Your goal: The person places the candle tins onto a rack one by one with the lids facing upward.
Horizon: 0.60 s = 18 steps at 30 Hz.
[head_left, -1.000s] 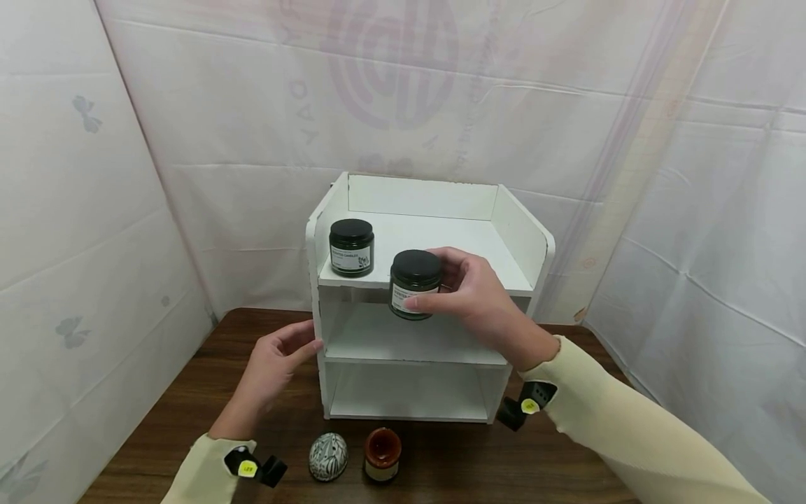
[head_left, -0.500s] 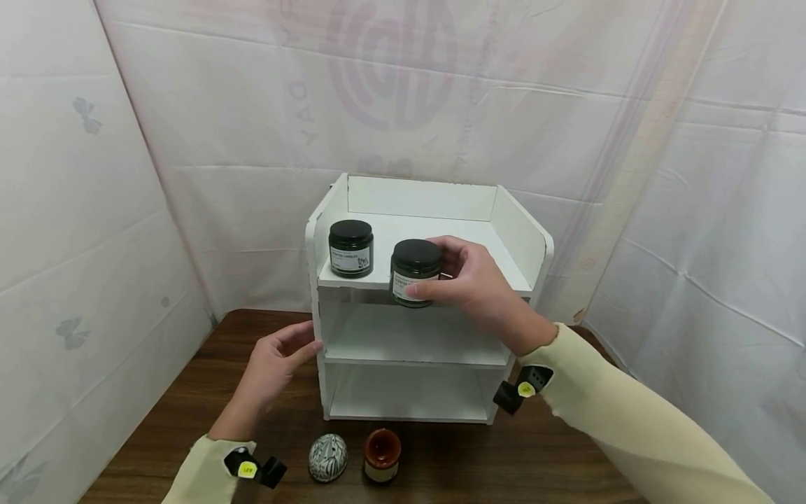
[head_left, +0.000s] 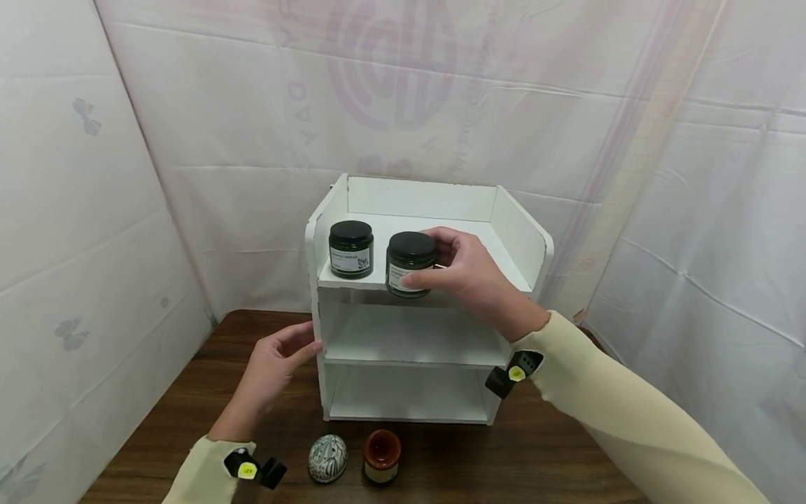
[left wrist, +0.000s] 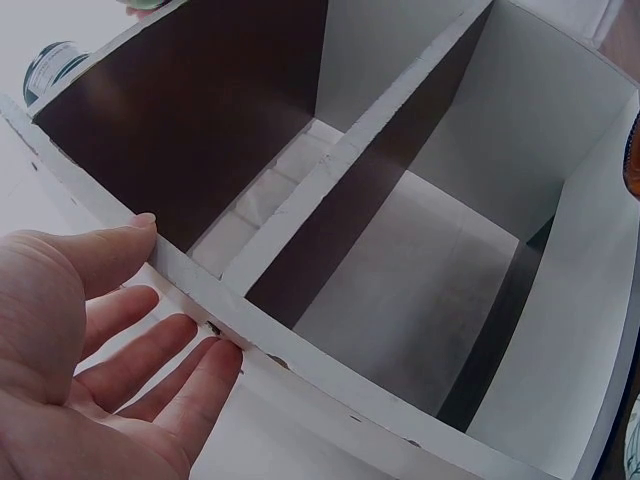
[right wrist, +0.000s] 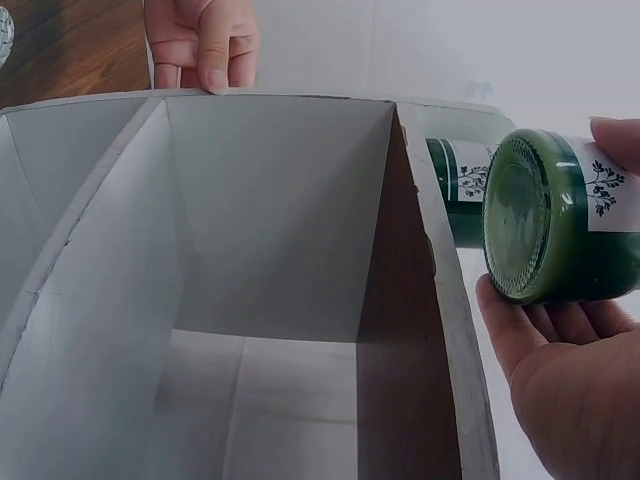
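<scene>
My right hand grips a dark green candle jar with a black lid, held at the front edge of the top board of a white shelf unit. In the right wrist view the jar's glass base shows, with the thumb above and fingers below. A matching jar stands on the top board to its left. My left hand rests against the unit's left side; in the left wrist view its thumb lies on the panel's front edge and the fingers lie along the outer face.
A black-and-white patterned oval object and a small reddish-brown pot stand on the dark wooden table before the unit. White patterned cloth hangs behind and at both sides.
My right hand has raised the gripped jar from in front of the middle compartment to the top board's front edge, slightly leftward lately. The left hand has stayed in place.
</scene>
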Available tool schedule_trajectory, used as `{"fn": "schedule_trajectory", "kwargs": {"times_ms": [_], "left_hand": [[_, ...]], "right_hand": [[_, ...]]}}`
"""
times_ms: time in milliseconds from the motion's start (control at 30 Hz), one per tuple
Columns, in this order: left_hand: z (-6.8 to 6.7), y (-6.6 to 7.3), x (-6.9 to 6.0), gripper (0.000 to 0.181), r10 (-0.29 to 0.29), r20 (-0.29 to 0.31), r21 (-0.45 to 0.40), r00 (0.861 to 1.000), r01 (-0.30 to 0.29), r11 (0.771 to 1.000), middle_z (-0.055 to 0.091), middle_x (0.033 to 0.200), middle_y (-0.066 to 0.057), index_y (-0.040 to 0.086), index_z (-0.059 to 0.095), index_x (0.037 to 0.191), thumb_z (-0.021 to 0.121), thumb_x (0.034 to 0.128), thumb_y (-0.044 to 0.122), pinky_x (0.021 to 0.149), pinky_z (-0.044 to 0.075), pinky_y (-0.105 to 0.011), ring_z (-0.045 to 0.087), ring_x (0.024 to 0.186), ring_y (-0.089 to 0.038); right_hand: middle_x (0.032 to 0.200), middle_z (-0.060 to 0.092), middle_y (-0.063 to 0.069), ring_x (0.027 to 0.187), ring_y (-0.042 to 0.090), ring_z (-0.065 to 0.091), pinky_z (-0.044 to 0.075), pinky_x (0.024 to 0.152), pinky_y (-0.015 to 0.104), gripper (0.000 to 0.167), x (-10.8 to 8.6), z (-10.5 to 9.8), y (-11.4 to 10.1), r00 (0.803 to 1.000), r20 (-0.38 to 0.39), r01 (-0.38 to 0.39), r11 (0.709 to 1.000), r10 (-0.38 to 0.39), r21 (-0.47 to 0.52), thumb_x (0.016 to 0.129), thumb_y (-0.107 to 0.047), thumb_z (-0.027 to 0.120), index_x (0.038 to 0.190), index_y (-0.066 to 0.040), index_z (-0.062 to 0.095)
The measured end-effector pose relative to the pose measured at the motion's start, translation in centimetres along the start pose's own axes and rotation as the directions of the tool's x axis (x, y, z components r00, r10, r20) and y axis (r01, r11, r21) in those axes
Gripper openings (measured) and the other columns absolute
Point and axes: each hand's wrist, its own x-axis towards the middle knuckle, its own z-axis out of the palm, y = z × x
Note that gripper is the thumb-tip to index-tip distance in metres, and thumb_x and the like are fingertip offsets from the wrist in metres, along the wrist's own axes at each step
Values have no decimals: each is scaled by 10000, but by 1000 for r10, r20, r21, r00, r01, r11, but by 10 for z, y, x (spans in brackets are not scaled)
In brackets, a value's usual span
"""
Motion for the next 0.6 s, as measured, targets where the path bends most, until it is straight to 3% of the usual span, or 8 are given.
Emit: {"fn": "schedule_trajectory", "kwargs": {"times_ms": [333, 600], "left_hand": [[0, 0, 0, 550, 4, -2, -1, 1000, -4, 1000, 647, 1386, -126, 114, 605, 1424, 746, 950, 352, 877, 523, -169, 620, 1115, -70], [2, 0, 2, 558, 5, 1, 12, 1000, -5, 1000, 642, 1394, -126, 112, 598, 1431, 741, 953, 361, 874, 522, -170, 614, 1130, -89]], "right_hand": [[1129, 732, 111, 972, 182, 698, 581, 823, 246, 487, 10, -3, 2, 1000, -5, -27, 1000, 27, 9, 756, -57, 853, 1201, -45, 655], [1182, 743, 81, 1053, 183, 698, 543, 921, 265, 495, 19, -6, 4, 996, -36, -84, 996, 82, -38, 763, -100, 862, 1220, -86, 670]]}}
